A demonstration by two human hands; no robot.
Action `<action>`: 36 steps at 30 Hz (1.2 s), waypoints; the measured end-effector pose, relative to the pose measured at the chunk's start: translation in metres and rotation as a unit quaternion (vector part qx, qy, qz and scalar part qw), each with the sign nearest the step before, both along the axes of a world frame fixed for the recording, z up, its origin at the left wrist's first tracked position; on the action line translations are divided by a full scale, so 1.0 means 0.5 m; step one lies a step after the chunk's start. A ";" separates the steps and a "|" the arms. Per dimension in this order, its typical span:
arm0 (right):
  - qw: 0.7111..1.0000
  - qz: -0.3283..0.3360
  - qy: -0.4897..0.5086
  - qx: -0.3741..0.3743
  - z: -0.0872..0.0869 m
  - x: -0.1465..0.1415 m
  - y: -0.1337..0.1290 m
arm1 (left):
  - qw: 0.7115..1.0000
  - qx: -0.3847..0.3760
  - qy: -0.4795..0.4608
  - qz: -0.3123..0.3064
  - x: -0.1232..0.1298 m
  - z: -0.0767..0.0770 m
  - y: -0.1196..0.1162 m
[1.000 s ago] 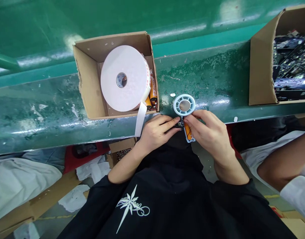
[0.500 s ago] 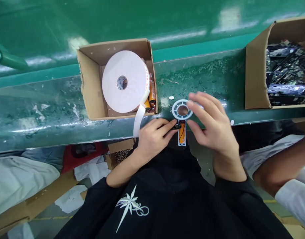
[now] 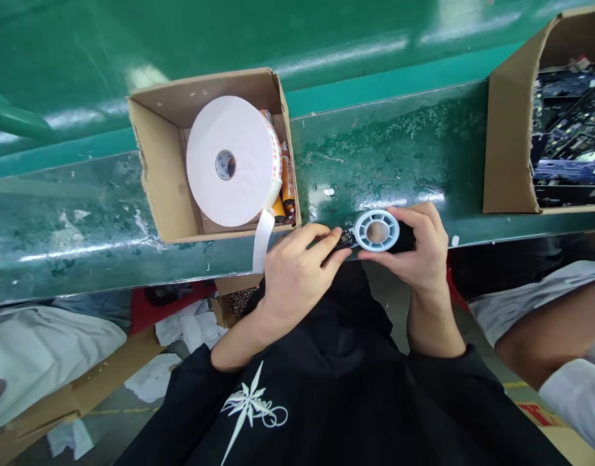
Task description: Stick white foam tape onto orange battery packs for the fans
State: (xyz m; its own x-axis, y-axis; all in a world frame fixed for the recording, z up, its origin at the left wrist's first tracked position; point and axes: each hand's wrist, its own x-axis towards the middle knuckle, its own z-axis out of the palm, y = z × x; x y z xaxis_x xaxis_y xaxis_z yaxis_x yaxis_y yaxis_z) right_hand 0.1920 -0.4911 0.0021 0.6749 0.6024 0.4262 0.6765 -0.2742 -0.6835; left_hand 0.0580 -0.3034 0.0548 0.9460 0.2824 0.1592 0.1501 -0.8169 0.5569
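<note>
Between the thumb and fingers of my left hand is a small black circuit board, pinched near its end. My right hand grips a light-blue plastic housing with a round, spoked ring from the right, fingers above and thumb below. The ring lies at the front edge of the bench, its left side against or very near the board. Something dark shows between the ring and my right palm. The housing's handle and its orange battery are hidden.
A cardboard box at left holds a large white tape roll and orange batteries; a tape strip hangs over its front. Another box at right holds many circuit boards. A person's arm is at right.
My right hand has closed from open fingers onto the housing. The ring has moved right and slightly down, and its handle with the battery has gone from sight. My left hand keeps the board.
</note>
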 end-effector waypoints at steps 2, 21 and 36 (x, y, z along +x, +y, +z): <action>1.000 0.013 0.008 0.005 0.000 0.006 -0.002 | 0.999 -0.050 -0.006 -0.008 0.002 -0.004 -0.002; 0.999 0.000 0.039 -0.009 0.004 0.009 -0.003 | 0.994 0.037 -0.057 -0.085 -0.011 -0.068 0.009; 1.000 -0.016 0.015 -0.020 0.005 0.008 0.008 | 0.976 0.020 -0.200 -0.085 -0.046 -0.104 0.032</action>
State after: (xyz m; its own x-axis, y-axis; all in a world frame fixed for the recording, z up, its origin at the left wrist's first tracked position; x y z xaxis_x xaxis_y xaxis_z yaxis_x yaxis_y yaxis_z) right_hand 0.1958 -0.4869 0.0046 0.7064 0.5966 0.3809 0.6461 -0.3237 -0.6912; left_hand 0.0350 -0.2871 0.0026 0.8383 0.1120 0.5335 -0.2130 -0.8336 0.5097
